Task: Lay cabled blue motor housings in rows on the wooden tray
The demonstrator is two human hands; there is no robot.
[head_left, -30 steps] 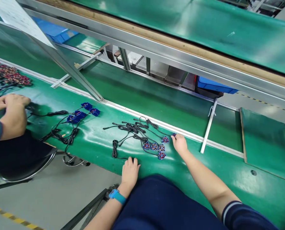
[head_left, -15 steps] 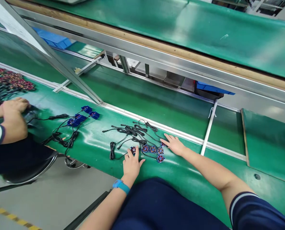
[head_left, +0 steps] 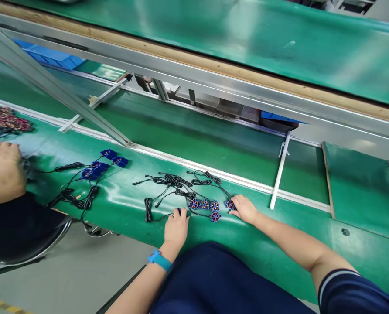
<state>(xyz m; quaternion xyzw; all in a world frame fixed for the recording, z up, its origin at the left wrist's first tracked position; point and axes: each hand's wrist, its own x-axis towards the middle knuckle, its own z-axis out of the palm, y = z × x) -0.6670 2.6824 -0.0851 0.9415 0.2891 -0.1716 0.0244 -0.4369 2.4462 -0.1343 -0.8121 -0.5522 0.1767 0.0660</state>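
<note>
Several small blue and red round motors (head_left: 205, 205) with black coiled wires (head_left: 171, 181) lie in a row on the green bench (head_left: 122, 205) in front of me. My left hand (head_left: 175, 226) rests at the row's left end, its fingers over one motor (head_left: 179, 211). At the right end, the fingers of my right hand (head_left: 245, 208) are closed on another motor (head_left: 229, 204). A teal band sits on my left wrist.
A co-worker's hands (head_left: 3, 168) work at the far left, near blue parts with black wires (head_left: 99, 165) and a pile of reddish parts (head_left: 5, 122). A metal rail (head_left: 214, 172) borders the bench; a lower green belt (head_left: 194, 131) runs behind it. A stool (head_left: 31, 244) stands at the left.
My right hand has drawn back toward me and closed on the rightmost motor. My left hand has shifted slightly along the bench edge. The view has tilted a little.
</note>
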